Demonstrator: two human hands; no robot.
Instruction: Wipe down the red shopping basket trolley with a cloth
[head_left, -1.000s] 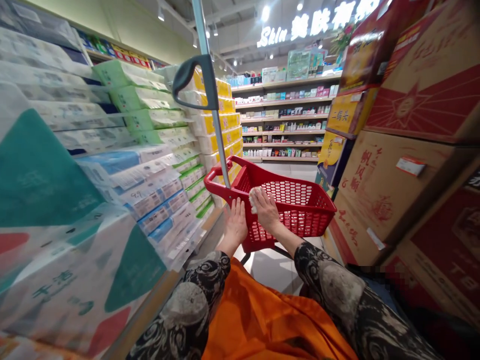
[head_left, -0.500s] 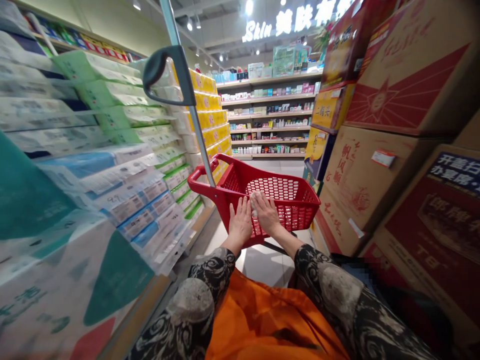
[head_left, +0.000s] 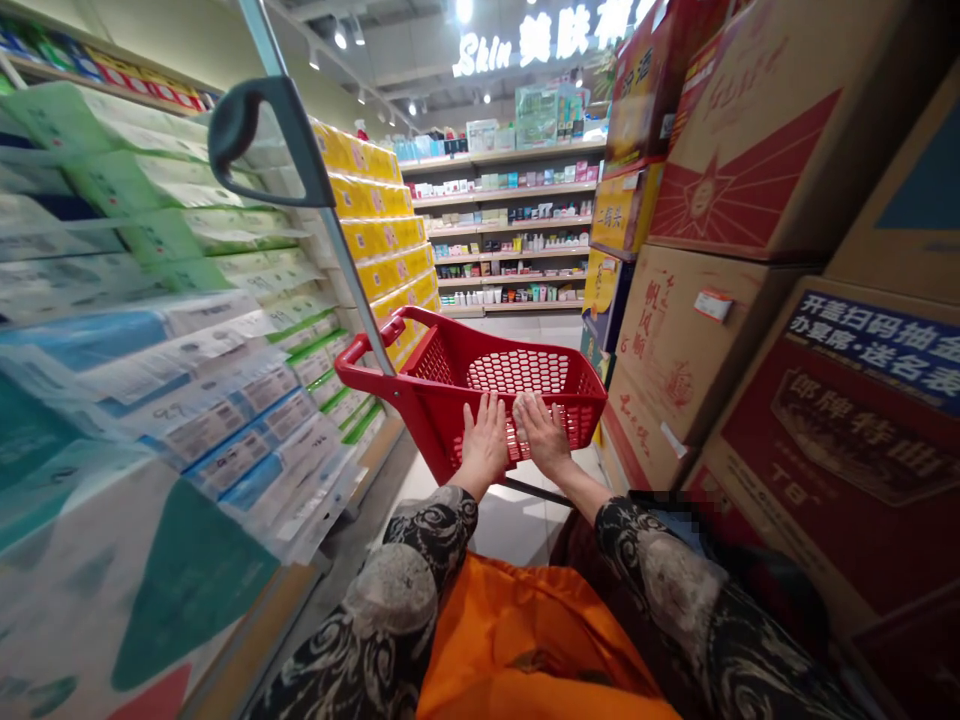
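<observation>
A red plastic shopping basket [head_left: 517,350] with honeycomb holes stands before me, its bowl bare inside and a long grey pole with a dark handle [head_left: 270,140] rising from its left end. Against the near side wall, my left hand [head_left: 484,445] lies flat with fingers stretched upward, holding nothing. Just to its right, my right hand [head_left: 544,435] rests on the same wall near the rim. A small pale cloth [head_left: 523,408], crumpled and partly hidden, shows under its fingers.
Packs of tissue paper [head_left: 247,410] are piled along the left, with yellow packs [head_left: 375,210] beyond. Cardboard cartons [head_left: 675,340] stack high on the right. Shelves of small bottles and boxes [head_left: 517,215] close off the far end. A tiled floor [head_left: 517,515] lies between.
The view has swung slightly right, so basket and shelves sit further left. My right hand has slid right along the basket wall, away from my left hand, widening the gap between them.
</observation>
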